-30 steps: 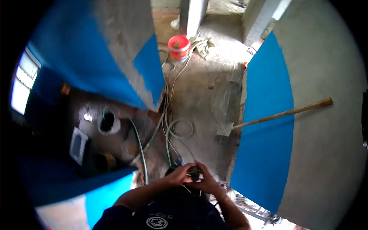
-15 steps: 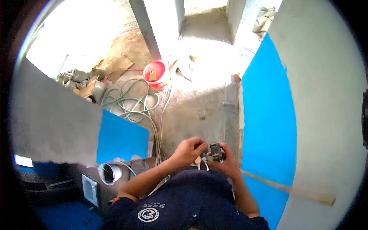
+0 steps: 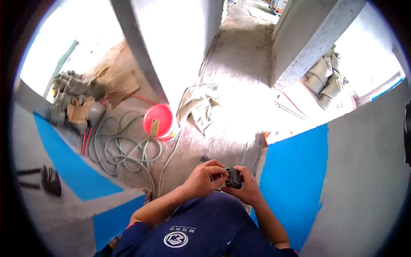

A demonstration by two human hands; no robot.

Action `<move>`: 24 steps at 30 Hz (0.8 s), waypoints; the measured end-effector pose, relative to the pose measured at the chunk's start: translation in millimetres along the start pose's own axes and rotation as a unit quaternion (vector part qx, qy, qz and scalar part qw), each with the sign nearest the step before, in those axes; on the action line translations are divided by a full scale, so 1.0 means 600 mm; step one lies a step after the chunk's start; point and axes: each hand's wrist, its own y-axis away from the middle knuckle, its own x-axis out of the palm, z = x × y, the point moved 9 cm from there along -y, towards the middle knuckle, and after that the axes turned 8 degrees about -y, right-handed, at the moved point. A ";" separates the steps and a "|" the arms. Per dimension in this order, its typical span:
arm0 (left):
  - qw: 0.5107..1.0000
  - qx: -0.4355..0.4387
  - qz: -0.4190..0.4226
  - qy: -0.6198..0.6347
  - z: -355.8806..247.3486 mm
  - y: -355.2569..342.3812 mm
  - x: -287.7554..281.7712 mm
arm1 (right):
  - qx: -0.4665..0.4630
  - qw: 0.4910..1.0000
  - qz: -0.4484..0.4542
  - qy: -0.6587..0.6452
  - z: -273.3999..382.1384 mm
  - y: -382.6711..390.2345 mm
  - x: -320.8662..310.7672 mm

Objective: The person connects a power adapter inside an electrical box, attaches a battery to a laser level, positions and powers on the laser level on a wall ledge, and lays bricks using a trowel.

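Note:
In front of my body, my right hand (image 3: 247, 189) is closed around a small black boxy device (image 3: 233, 177), holding it by its right side and underneath. My left hand (image 3: 204, 177) presses up against the device's left side. Its thumb and fingers are bent together in a pinch, and whatever is between them is hidden. A bit of white cord (image 3: 221, 188) shows below the fingers, close to my dark blue shirt (image 3: 201, 222).
A red bucket (image 3: 157, 119) with a yellowish block stands ahead left, beside a coiled green hose (image 3: 122, 147). Blue-painted wall strips flank me, one on the right (image 3: 293, 171). Sacks (image 3: 323, 79) lie far right; a crumpled cloth sack (image 3: 199, 103) lies ahead.
My view has tilted up and shifted, showing more passage and sacks. The left fingers have come against the device's side. The dark plug-like piece and most of the white cord are now hidden.

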 end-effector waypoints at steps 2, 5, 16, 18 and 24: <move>0.998 -0.023 0.065 0.007 0.015 -0.123 0.005 | 0.008 0.998 -0.039 0.041 0.016 -0.085 -0.072; 0.990 -0.020 0.139 -0.013 0.026 -0.298 0.009 | 0.032 0.995 -0.073 0.061 0.031 -0.202 -0.173; 0.976 -0.012 0.209 -0.063 0.140 -0.932 0.082 | 0.063 0.987 -0.056 0.135 -0.059 -0.696 -0.559; 0.981 -0.040 0.181 -0.059 0.147 -1.039 0.070 | 0.055 0.987 -0.046 0.144 -0.045 -0.793 -0.630; 0.993 -0.038 0.069 -0.090 0.170 -1.301 -0.014 | -0.024 0.983 0.005 0.182 -0.006 -1.078 -0.763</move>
